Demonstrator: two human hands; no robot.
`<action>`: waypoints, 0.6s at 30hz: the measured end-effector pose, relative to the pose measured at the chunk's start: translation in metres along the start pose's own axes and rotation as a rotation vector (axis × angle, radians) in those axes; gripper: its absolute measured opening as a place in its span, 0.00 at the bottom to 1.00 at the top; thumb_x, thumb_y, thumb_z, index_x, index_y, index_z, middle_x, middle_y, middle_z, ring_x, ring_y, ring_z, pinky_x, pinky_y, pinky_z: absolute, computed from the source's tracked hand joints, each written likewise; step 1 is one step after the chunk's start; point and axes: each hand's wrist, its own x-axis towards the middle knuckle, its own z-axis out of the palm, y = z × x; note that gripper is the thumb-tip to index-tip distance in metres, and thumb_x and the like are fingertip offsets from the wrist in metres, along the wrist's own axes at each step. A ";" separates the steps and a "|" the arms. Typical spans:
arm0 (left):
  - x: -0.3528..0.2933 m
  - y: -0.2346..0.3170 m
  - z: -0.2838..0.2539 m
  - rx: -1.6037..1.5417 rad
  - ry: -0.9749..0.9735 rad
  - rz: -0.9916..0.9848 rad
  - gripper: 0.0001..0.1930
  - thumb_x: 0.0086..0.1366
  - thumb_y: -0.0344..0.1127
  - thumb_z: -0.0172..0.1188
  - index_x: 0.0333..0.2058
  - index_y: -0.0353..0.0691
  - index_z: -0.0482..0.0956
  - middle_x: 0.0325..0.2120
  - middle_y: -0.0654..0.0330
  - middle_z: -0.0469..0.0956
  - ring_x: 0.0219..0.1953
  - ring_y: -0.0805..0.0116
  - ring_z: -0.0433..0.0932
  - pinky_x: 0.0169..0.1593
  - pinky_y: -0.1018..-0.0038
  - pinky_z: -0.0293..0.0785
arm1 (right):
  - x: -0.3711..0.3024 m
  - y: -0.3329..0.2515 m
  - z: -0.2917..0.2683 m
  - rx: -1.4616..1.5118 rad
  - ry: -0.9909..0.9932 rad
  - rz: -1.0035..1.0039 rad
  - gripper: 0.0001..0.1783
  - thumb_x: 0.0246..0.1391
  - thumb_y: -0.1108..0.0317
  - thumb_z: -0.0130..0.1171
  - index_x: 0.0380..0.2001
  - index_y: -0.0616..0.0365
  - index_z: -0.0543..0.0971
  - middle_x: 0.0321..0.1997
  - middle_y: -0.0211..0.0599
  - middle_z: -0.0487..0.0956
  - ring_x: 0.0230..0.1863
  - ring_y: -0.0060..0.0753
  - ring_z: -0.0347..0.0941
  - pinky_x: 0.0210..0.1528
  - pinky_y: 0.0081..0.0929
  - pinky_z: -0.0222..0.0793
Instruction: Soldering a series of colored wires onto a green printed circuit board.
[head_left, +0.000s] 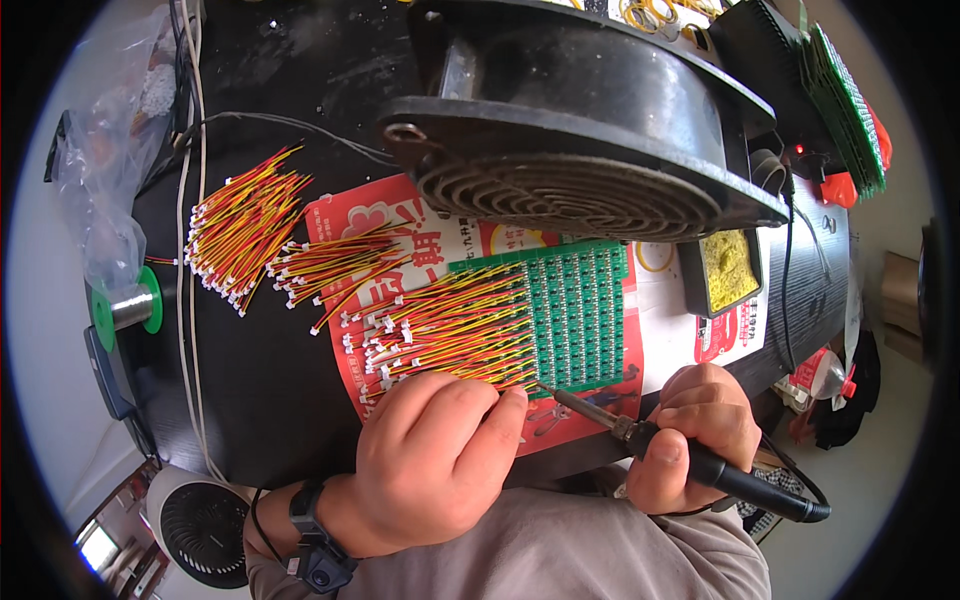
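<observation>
My right hand [700, 440] is closed around the black handle of a soldering iron [765, 492]. The iron's tip points left, at the near edge of a green circuit board panel [578, 320] made of many small boards. Beside that tip, my left hand [435, 455] pinches the end of a red-and-yellow connector wire, mostly covered by the fingers. Rows of such wires [460, 325] run left from the panel, their white plugs lying on a red printed sheet [350, 210]. Two loose bundles of wires [245, 225] lie further left.
A large black fan [590, 130] stands just beyond the panel. A yellow sponge in a black tray [728, 272] sits to its right. At far left are a solder spool [130, 310] and cables [183, 250]. More green panels [845, 110] stand at the far right.
</observation>
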 end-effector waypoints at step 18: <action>0.001 0.000 0.001 -0.003 0.005 -0.003 0.12 0.49 0.16 0.68 0.36 0.26 0.84 0.29 0.54 0.75 0.27 0.57 0.75 0.29 0.66 0.74 | -0.006 -0.002 0.003 0.023 0.126 0.007 0.12 0.48 0.74 0.68 0.34 0.64 0.76 0.21 0.33 0.76 0.16 0.28 0.67 0.18 0.28 0.65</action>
